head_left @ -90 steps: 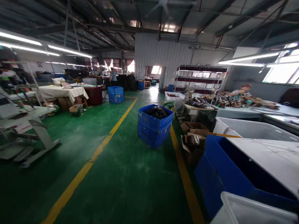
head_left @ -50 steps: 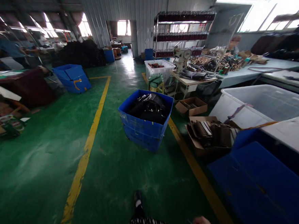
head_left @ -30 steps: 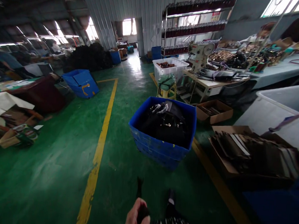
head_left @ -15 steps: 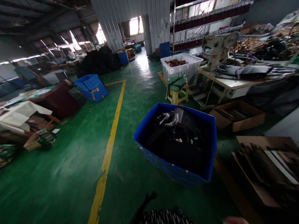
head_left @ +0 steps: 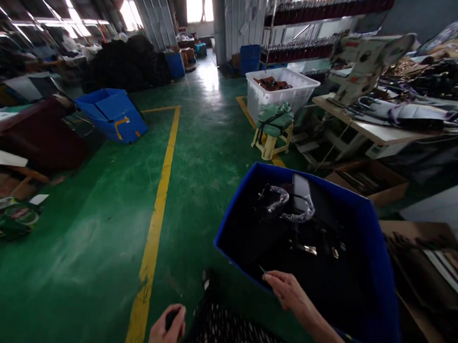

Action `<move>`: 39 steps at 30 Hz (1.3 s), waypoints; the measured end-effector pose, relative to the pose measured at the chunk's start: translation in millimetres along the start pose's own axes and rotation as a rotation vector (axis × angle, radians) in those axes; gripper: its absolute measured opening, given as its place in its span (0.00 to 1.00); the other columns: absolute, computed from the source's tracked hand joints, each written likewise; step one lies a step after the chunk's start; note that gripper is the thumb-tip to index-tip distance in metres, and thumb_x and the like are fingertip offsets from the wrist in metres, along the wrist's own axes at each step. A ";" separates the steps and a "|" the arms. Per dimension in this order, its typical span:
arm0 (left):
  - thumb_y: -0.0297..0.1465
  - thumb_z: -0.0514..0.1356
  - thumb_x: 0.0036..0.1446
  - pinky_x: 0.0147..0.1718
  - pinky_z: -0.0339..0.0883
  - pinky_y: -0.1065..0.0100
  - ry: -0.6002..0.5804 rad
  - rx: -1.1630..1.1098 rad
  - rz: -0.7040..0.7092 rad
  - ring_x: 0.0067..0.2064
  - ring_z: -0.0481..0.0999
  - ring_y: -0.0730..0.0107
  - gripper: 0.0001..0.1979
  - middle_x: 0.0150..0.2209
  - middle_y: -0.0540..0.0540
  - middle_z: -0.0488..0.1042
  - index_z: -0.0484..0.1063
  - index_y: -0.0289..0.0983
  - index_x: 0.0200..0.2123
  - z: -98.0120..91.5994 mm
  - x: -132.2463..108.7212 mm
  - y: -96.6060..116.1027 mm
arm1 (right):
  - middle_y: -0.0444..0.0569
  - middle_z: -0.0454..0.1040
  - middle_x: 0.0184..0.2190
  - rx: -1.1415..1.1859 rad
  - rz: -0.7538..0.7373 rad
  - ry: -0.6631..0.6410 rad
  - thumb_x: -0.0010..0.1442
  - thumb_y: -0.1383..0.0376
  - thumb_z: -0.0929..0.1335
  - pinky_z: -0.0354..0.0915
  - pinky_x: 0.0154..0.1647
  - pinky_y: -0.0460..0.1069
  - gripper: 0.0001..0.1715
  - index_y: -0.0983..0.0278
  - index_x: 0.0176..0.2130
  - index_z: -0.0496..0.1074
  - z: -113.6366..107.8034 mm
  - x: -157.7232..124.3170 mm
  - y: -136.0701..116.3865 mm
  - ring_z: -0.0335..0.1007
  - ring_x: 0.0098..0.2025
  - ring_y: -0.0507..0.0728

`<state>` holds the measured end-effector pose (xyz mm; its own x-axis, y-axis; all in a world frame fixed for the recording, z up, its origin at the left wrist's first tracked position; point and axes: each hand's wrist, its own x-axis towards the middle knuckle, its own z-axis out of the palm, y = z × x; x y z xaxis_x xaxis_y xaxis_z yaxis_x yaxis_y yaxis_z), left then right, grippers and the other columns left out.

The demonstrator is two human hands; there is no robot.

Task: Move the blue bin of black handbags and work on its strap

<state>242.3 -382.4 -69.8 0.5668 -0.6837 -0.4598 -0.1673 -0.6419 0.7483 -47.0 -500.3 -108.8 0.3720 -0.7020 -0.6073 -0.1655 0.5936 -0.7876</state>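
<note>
"Beside the near rim of the blue bin (head_left: 381, 271), what is the right hand (head_left: 283, 287) doing?"

"It's pinching a thin, pointed tool (head_left: 262, 269) between thumb and fingers, with the tip pointing toward the bin's inside. Whether the hand is touching the rim, I can't tell."

"And the left hand (head_left: 167, 330)?"

"That one is hanging lower, over the green floor (head_left: 91, 235), near the speckled garment (head_left: 237, 334). Its fingers are curling around a small dark object (head_left: 170, 319), too shadowed to name."

"Where are the black goods (head_left: 300, 281) sitting?"

"They're lying heaped inside the bin. Two curved handles (head_left: 304, 212) in clear wrap are showing near the far side, and a metal clasp (head_left: 310, 250) is catching light closer in. The rest is sinking into black, so I can't make out single pieces."

"What's standing around it?"

"Just beyond the bin, a pale yellow stool (head_left: 269, 147) is bearing a green bundle (head_left: 274, 120). Behind that, a white crate (head_left: 260, 98) is holding brown pieces (head_left: 272, 83). To the right, an open carton (head_left: 419, 310) is holding dark strips (head_left: 437, 267)."

"Anyone else about?"

"Someone's sleeve (head_left: 444, 37) is showing at the upper right, beyond the sewing machine (head_left: 362, 60)."
</note>
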 end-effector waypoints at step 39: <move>0.31 0.47 0.56 0.40 0.65 0.55 -0.876 1.196 0.334 0.41 0.74 0.50 0.20 0.37 0.34 0.74 0.64 0.30 0.50 222.5 316.0 188.7 | 0.48 0.70 0.26 -0.498 0.019 0.136 0.63 0.61 0.58 0.52 0.26 0.45 0.17 0.68 0.34 0.70 0.4 300.8 -34.5 0.63 0.26 0.51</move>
<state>210.4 -796.8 -180.3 -0.1997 -0.5579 -0.8055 -0.9667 -0.0223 0.2550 70.9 -731.8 -264.2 0.2480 -0.7575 -0.6039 -0.5985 0.3704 -0.7104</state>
